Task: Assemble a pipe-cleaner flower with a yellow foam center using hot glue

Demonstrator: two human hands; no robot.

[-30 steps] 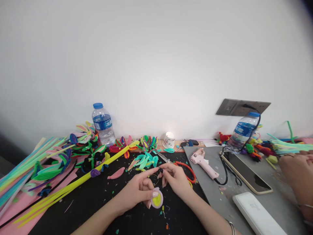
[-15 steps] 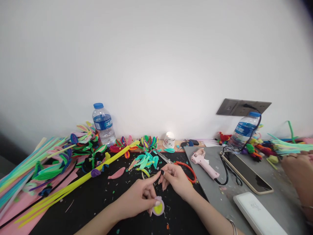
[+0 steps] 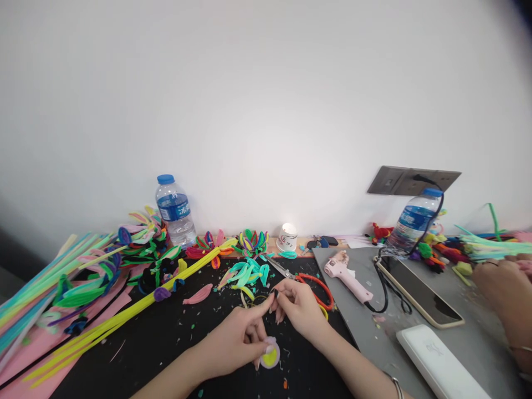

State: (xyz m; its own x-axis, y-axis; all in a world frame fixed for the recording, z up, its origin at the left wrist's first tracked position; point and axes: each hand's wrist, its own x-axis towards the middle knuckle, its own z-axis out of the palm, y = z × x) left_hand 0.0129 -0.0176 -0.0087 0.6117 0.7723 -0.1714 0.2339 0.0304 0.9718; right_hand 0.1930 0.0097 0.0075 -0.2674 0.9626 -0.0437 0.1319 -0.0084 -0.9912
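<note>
My left hand (image 3: 239, 339) pinches a small round disc of pipe cleaner (image 3: 271, 357), yellow in the middle with a lilac rim, between thumb and curled fingers. Its index finger stretches forward to the fingertips of my right hand (image 3: 297, 307). The right thumb and fingers are pressed together there; whatever they hold is too small to make out. Beyond the hands lie turquoise pipe-cleaner loops (image 3: 249, 271) and scissors (image 3: 312, 281) with red-orange handles, partly behind my right hand. A pink pipe-cleaner petal (image 3: 198, 294) rests on the black mat (image 3: 149, 343) to the left.
Yellow pipe cleaners (image 3: 124, 313) lie across the left side. Two water bottles (image 3: 177, 213) and a paper cup (image 3: 287, 238) stand along the wall. On the grey board at right are a pink glue gun (image 3: 347, 277), a phone (image 3: 419, 291) and a white case (image 3: 438, 363). Another person's hand (image 3: 501, 288) is far right.
Both hands keep nearly the same pose, with only slight finger movement. The other person's hand at far right has shifted a little to the left.
</note>
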